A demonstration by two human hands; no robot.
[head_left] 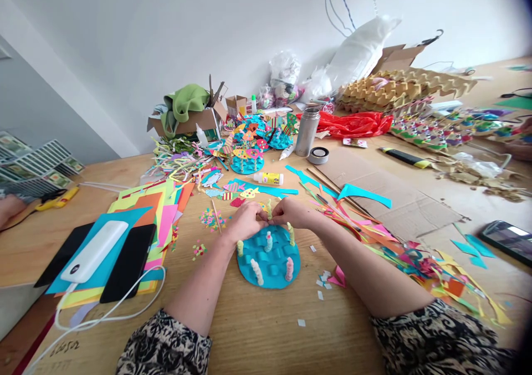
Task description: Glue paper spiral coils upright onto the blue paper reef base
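Note:
A round blue paper disc point(274, 282) lies on the table before me, with curled blue paper loops on its top. Several short twisted posts stand on it, among them a pink post point(289, 268) and a white post point(256, 272). At its far edge rises a pale yellow twisted post point(270, 209). My left hand point(246, 221) and my right hand point(296, 212) meet at the foot of this post from either side, fingers pinched around it. The fingertips partly hide its base. Just beyond my hands lie striped and dotted paper fish point(249, 193).
A glue bottle point(269, 178), a steel flask point(307, 131) and finished blue pieces point(247, 164) stand farther back. Paper strips point(374, 236) and cardboard point(390, 192) spread to the right. On the left are coloured sheets point(162, 203), a phone point(128, 261) and a white power bank point(95, 250).

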